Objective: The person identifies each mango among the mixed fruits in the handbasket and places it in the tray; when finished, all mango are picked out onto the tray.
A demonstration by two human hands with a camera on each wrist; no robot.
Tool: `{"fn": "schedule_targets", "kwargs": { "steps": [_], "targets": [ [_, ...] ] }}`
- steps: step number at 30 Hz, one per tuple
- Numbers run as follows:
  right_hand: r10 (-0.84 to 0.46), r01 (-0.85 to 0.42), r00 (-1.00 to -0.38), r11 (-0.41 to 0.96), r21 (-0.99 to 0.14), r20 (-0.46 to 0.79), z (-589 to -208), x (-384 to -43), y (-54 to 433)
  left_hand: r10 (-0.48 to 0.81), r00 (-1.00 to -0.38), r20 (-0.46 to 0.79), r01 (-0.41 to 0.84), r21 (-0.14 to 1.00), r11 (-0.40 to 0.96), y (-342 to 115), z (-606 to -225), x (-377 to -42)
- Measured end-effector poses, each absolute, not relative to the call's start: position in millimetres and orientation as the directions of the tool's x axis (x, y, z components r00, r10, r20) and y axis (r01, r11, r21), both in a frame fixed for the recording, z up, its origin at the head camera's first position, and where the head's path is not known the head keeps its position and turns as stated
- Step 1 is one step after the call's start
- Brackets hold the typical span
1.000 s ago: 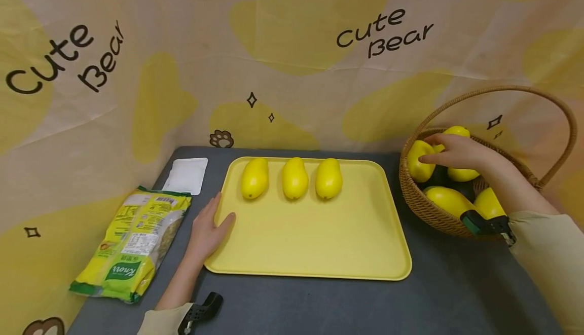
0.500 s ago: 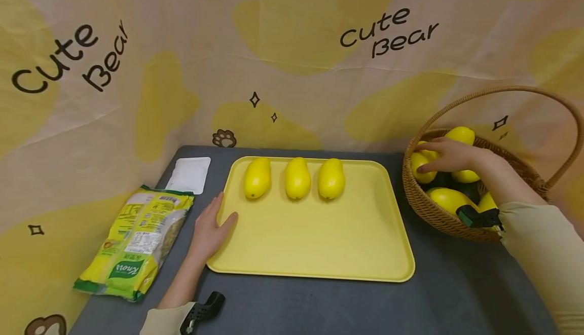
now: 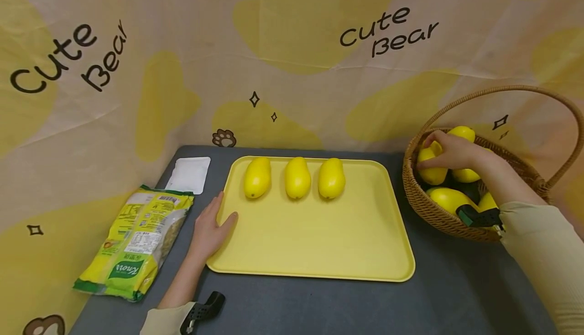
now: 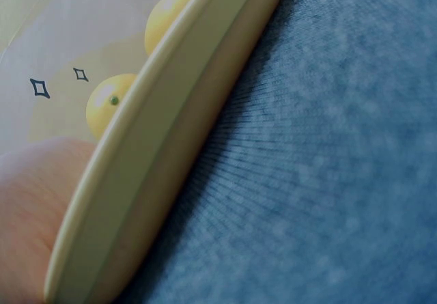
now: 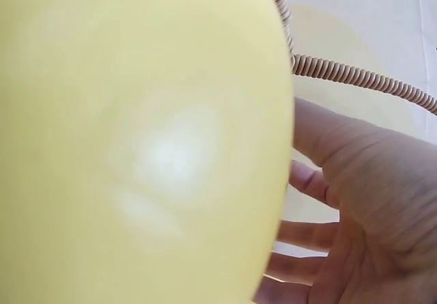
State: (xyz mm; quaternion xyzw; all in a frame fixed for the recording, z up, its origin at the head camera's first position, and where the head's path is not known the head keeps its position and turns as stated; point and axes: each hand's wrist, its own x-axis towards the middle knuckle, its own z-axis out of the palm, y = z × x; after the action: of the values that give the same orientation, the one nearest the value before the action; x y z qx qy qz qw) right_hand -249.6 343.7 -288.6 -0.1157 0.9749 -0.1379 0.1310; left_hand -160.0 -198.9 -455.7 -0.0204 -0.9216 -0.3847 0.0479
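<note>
At the basket (image 3: 412,206) on the right, my right hand (image 3: 456,151) grips a yellow mango (image 3: 433,174), thumb on the near side and fingers over the far side. In the right wrist view, a large yellow mango (image 5: 143,147) hides part of that right hand (image 5: 375,195). My left hand (image 3: 209,233) rests against the left rim of the yellow tray (image 3: 315,244), its fingers extended and its thumb over the inside. Three mangoes stand in a row along the tray's back: left (image 3: 257,179), middle (image 3: 297,179) and right (image 3: 331,179).
Several more mangoes, such as a front one (image 3: 447,200), lie in the wicker basket with dark green items, under a tall arched handle (image 3: 506,89). Left of the tray lie a yellow-green Knorr bag (image 3: 137,244) and a white packet (image 3: 188,174). A printed cloth (image 3: 292,46) hangs behind.
My right thumb and fingers have closed round the mango at the basket's left side, and it has shifted slightly to the right. The left hand stays at the tray rim.
</note>
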Motion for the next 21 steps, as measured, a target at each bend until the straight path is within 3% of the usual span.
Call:
{"fn": "schedule_targets", "kwargs": {
  "steps": [9,21],
  "targets": [
    [-0.329,-0.269,-0.909,0.932,-0.244,-0.257,-287.3,-245.7,351.1,0.001,-0.996,0.086,0.062,0.700,0.711,-199.5,-458.8,-161.7],
    [-0.269,-0.204,-0.926,0.947,-0.249,-0.265,-287.1,-236.7,359.5,0.000,-0.996,0.089,0.062,0.703,0.708,-199.0,-456.2,-160.1]
  ]
}}
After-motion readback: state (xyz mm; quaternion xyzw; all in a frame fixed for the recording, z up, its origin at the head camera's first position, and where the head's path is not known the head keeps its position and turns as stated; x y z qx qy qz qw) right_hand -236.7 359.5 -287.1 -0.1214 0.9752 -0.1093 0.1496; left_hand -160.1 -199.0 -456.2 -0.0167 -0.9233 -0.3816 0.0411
